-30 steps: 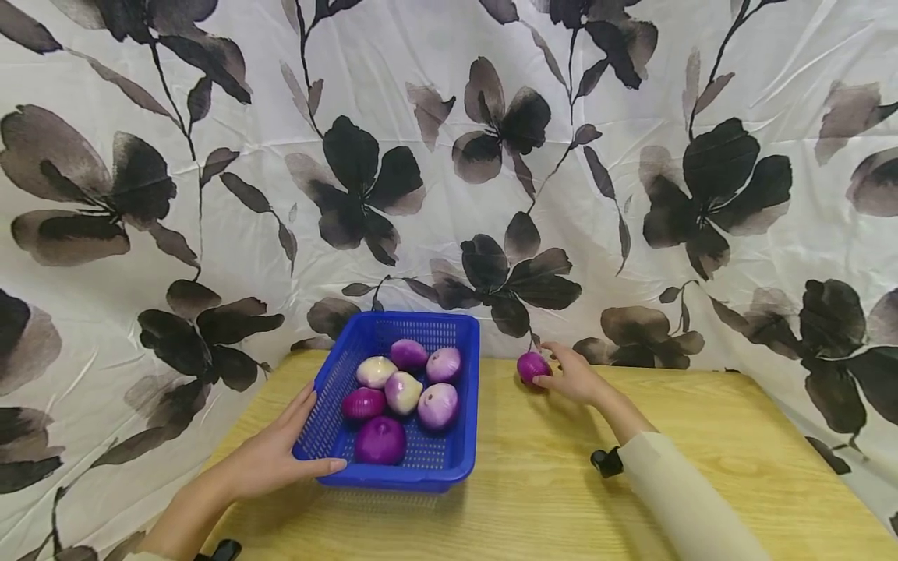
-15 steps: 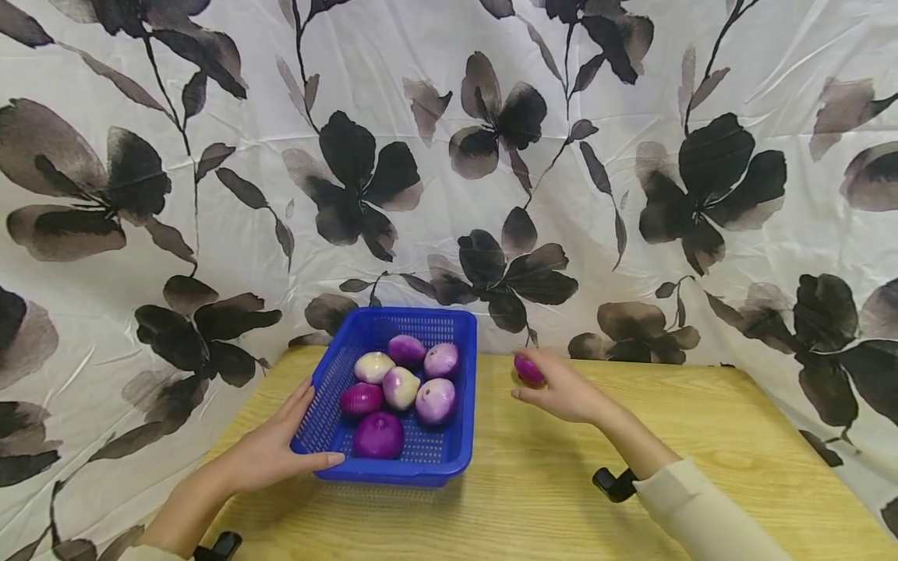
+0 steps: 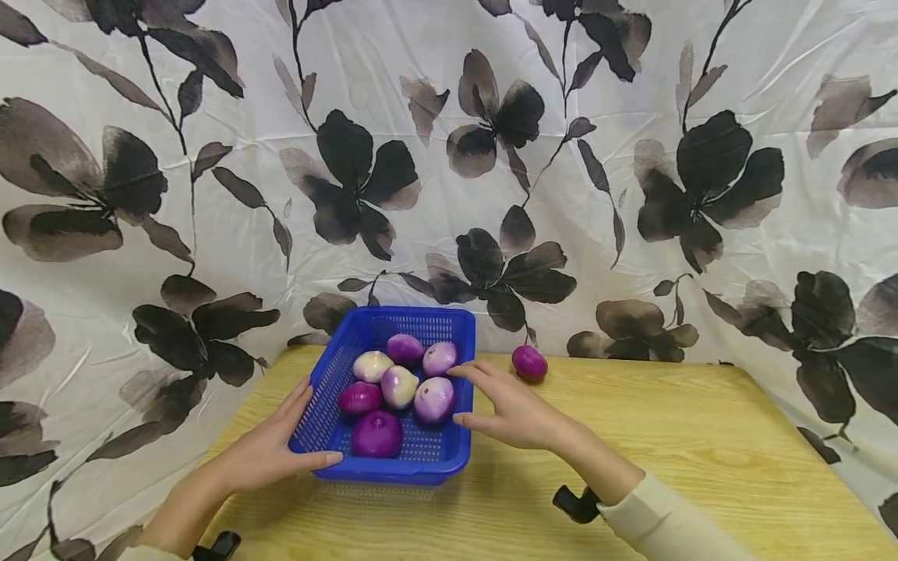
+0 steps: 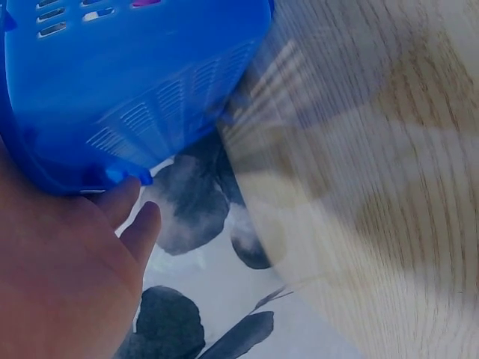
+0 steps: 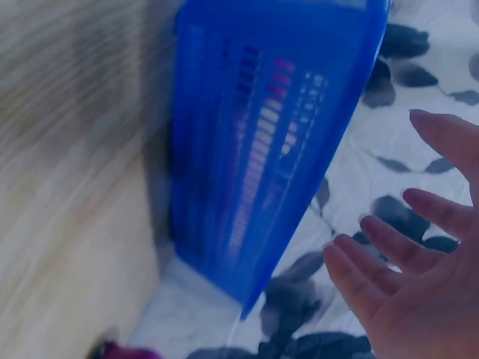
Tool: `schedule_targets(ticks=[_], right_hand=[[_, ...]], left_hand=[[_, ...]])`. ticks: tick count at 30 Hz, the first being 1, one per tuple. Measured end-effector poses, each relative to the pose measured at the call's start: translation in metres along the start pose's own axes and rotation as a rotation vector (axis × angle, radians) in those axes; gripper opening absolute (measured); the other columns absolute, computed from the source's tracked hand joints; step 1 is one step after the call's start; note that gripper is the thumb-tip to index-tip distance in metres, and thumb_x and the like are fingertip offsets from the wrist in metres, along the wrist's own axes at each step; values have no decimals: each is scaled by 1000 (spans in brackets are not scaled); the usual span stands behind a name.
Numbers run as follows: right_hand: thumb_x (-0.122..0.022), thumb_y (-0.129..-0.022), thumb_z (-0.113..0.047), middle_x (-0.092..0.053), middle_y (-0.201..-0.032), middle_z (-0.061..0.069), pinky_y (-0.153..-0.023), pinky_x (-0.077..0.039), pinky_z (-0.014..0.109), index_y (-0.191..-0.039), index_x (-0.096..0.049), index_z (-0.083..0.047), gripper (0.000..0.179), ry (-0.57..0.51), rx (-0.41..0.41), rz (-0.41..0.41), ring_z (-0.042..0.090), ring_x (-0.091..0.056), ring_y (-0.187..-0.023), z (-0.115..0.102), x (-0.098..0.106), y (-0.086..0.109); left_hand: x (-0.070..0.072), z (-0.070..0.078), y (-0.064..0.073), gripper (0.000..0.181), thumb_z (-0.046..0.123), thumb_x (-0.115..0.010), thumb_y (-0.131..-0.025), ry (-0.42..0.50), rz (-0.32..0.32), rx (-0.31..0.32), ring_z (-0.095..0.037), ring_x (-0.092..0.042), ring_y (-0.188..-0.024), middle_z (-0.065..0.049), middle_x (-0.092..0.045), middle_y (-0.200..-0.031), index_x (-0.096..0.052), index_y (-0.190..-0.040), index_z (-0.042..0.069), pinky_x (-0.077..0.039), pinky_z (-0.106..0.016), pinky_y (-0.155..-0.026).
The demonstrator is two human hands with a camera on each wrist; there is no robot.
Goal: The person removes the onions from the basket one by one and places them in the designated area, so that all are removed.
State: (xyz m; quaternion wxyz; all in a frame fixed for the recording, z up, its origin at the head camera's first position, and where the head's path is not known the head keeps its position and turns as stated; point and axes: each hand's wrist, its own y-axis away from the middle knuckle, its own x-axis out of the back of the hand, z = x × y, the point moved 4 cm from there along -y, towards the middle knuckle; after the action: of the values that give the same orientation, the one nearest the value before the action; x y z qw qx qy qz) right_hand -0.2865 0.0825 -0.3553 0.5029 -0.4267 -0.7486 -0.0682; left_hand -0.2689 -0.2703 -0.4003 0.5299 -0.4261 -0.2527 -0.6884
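Note:
A blue plastic basket [image 3: 382, 469] with slotted walls stands on the table, holding several purple and pale onions, among them a dark purple onion [image 3: 377, 435] at the front. My left hand [image 3: 263, 448] rests against its left front corner, thumb across the front rim and straight fingers along the left side. In the left wrist view, fingertips [image 4: 142, 232] reach just past the rim. My right hand [image 3: 519, 409] is at the basket's right rim, fingers spread and holding nothing; in the right wrist view its palm is bare. One purple onion [image 3: 529, 364] lies right of the basket.
The wooden table [image 3: 631, 436] ends at a floral fabric sheet [image 3: 435, 195] hanging behind and beside it. The lone onion sits close to the table's back edge. Black wrist-camera mounts are on both forearms.
My right hand has left the lone onion and moved left to the basket's right rim. The onion stays near where it was. My left hand keeps its place on the basket.

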Motion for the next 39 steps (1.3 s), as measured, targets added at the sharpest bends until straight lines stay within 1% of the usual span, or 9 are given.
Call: schedule_targets(ticks=[5, 9, 12, 16, 20, 24, 31, 36, 39], right_hand=[[-73, -95, -30, -53, -145, 6, -113, -41, 47, -145, -53, -15, 56, -24, 55, -37, 22, -51, -135, -17, -18, -18], [-72, -95, -34, -53, -145, 5, -112, -43, 45, -146, -53, -16, 57, -6, 68, -72, 21, -52, -134, -26, -31, -34], [-72, -95, -33, -54, -144, 8, -112, -43, 43, -148, -52, -12, 60, -20, 82, -85, 22, -53, -133, -27, -40, -46], [-74, -94, -28, -58, -140, 14, -107, -46, 37, -146, -52, -6, 61, -84, 122, -83, 27, -56, -125, -26, -53, -60], [-76, -93, -27, -58, -137, 16, -106, -45, 34, -147, -50, -8, 63, -107, 110, -124, 28, -56, -123, -26, -68, -70], [-78, -91, -32, -52, -144, 14, -112, -41, 33, -150, -48, -9, 70, -58, 88, -201, 22, -53, -130, -28, -85, -77], [-79, -90, -33, -51, -147, 8, -111, -43, 33, -153, -46, -13, 73, 44, 63, -325, 16, -51, -133, -32, -104, -87], [-76, -93, -27, -57, -141, 7, -111, -41, 30, -150, -51, -15, 63, 96, 105, -384, 17, -51, -131, -34, -114, -89], [-74, -95, -25, -60, -138, 4, -111, -42, 31, -147, -53, -17, 57, 120, 81, -419, 17, -53, -128, -27, -118, -83]], left_hand=[[4, -3, 4, 122, 60, -78, -82, -17, 14, 3, -55, -22, -148, -23, -7, -170, -12, -161, -6, -30, -73, -109], [5, -4, 7, 122, 60, -79, -82, -15, 19, 12, -55, -22, -148, -23, -8, -170, -12, -161, -5, -31, -73, -109], [6, -5, 7, 123, 60, -79, -82, -11, 24, 15, -55, -22, -148, -23, -7, -170, -12, -161, -5, -31, -73, -109], [8, -6, 8, 123, 60, -79, -82, -16, 25, 17, -55, -22, -148, -23, -7, -170, -11, -161, -5, -31, -73, -109], [10, -6, 9, 123, 59, -79, -82, -17, 21, 20, -56, -22, -148, -24, -7, -169, -12, -161, -6, -31, -73, -109], [11, -6, 10, 122, 59, -79, -82, -19, 13, 30, -55, -21, -148, -23, -6, -170, -11, -162, -5, -31, -73, -109], [12, -8, 8, 122, 60, -77, -83, -21, 8, 47, -55, -21, -148, -21, -5, -170, -9, -163, -1, -32, -74, -107], [6, -9, 5, 122, 60, -78, -82, -11, 6, 60, -55, -21, -149, -22, -5, -170, -9, -163, -2, -31, -74, -108], [-3, -6, -2, 123, 61, -78, -82, 10, -19, 53, -53, -19, -150, -20, -4, -171, -10, -163, -1, -29, -73, -111]])
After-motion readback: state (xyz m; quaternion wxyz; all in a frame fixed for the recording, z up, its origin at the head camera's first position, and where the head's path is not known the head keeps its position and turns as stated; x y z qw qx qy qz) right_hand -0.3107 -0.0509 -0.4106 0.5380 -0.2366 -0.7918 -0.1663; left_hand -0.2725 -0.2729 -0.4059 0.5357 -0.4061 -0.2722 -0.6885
